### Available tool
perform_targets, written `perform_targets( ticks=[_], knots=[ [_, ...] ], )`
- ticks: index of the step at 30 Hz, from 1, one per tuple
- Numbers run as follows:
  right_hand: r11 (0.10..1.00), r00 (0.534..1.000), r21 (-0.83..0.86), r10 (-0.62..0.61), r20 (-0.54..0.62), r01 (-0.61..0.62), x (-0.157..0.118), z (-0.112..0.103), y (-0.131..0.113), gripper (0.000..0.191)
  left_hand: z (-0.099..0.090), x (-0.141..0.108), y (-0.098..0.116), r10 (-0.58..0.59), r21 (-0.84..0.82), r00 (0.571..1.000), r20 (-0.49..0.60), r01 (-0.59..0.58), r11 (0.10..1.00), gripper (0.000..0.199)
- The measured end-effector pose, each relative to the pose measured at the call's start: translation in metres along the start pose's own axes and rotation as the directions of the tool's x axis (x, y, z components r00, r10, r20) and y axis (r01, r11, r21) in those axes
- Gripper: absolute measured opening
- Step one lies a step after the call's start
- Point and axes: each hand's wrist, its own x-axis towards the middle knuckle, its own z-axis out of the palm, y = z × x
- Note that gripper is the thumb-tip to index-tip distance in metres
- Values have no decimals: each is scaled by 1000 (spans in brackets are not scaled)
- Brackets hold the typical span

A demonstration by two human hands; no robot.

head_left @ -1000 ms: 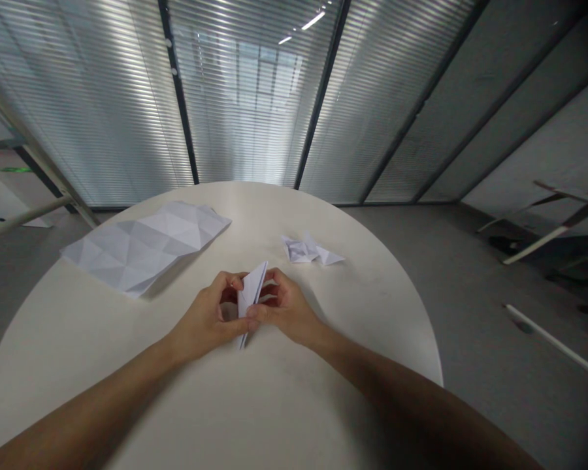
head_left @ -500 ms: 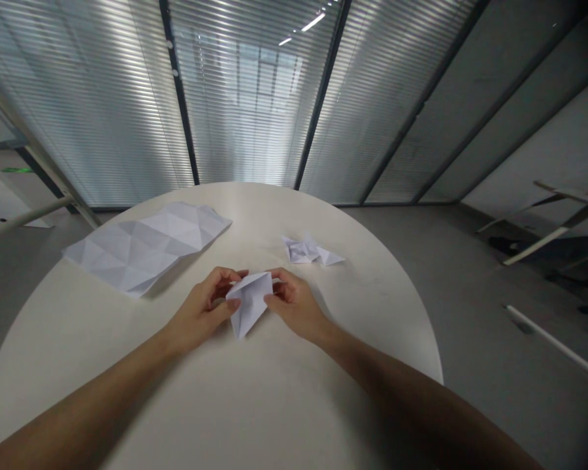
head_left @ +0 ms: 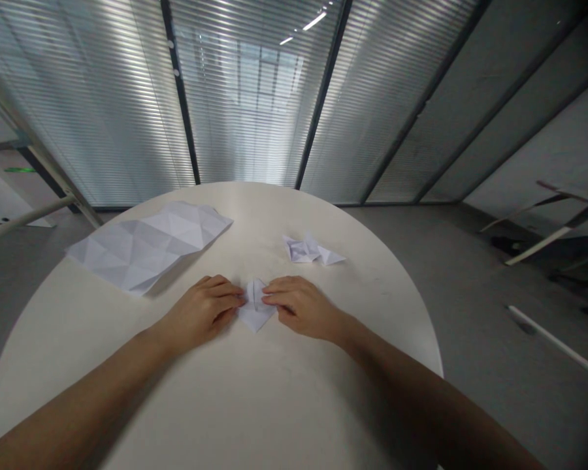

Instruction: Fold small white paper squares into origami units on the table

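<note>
A small piece of folded white paper lies on the round white table, its pointed corner toward me and a seam running down its upper middle. My left hand is closed on its left edge, fingertips pressing near the seam. From the other side my right hand is closed on the right edge, its fingers bent over the paper. Both hands rest low at the tabletop, and parts of the paper's sides are hidden under the fingers.
A large creased white sheet lies at the table's left. Beyond my right hand sits a folded paper shape with pointed ends. The round table stands before a glass wall with blinds. Table legs show at the right.
The folded paper has gone from raised and partly opened between my fingers to flat on the table. Both hands have turned palm down and press on its sides.
</note>
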Motion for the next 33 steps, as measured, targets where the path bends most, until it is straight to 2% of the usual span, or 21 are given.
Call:
perform_targets(
  ticks=[4,8,16,20,26,33],
  knots=[
    [991,995,-125,-41,91,52,-3,-7,-9,32,-3,-2,5,60,88,997,45,-63,994,26],
    [980,990,-186,-44,131,68,-4,-10,-16,31,-4,-2,7,83,124,994,75,-92,988,27],
    [984,995,-172,-36,95,52,-1,-7,-11,21,3,-1,2,67,135,998,18,-69,988,22],
    [989,998,-151,17,61,-8,-1,-7,-5,15,5,-2,-4,65,80,998,-8,-64,995,22],
    [978,980,-78,192,-49,-195,4,-6,-7,14,9,1,-14,-71,-58,991,-114,65,996,27],
    [931,923,-85,334,-190,-354,12,5,-5,25,15,7,-10,-297,-18,936,-190,299,954,25]
  ],
)
